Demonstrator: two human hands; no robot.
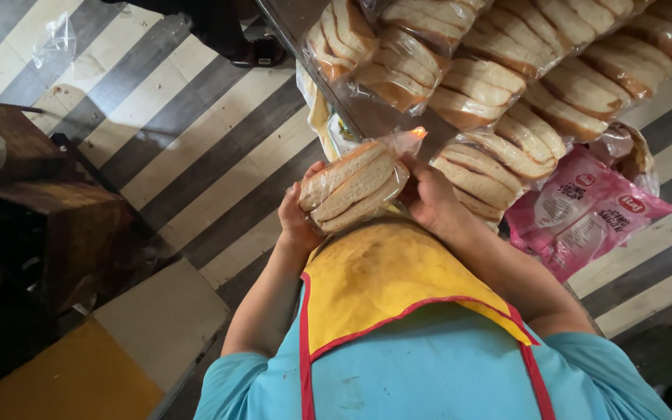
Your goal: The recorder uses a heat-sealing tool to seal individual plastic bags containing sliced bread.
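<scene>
I hold a clear plastic bag of sliced bread (354, 185) in front of my yellow apron (386, 272). My left hand (297, 219) cups the bag's left end from below. My right hand (431, 201) grips its right end, where the twisted plastic neck sticks up. Just beyond it, several more bags of sliced bread (507, 74) lie in rows on a metal table (367, 117).
Pink plastic packets (585, 210) lie at the table's right edge. The floor (188, 140) has grey and cream stripes. Dark wooden furniture (48, 225) stands at the left. Another person's dark shoe (254, 50) is at the top, and a loose clear bag (56, 39) lies top left.
</scene>
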